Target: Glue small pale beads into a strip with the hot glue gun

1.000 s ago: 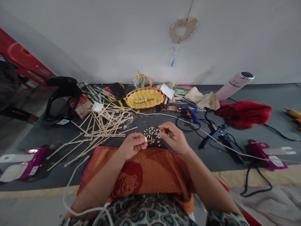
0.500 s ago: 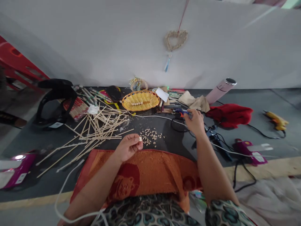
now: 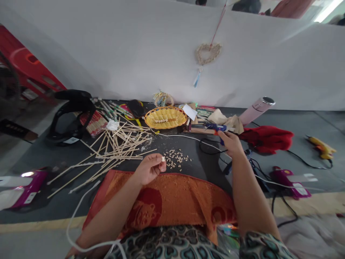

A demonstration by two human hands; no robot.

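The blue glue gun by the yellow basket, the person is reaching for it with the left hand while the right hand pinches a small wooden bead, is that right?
The hands are swapped. In the head view the right hand is on the blue glue gun beside the yellow basket, and the left hand pinches the small wooden bead.
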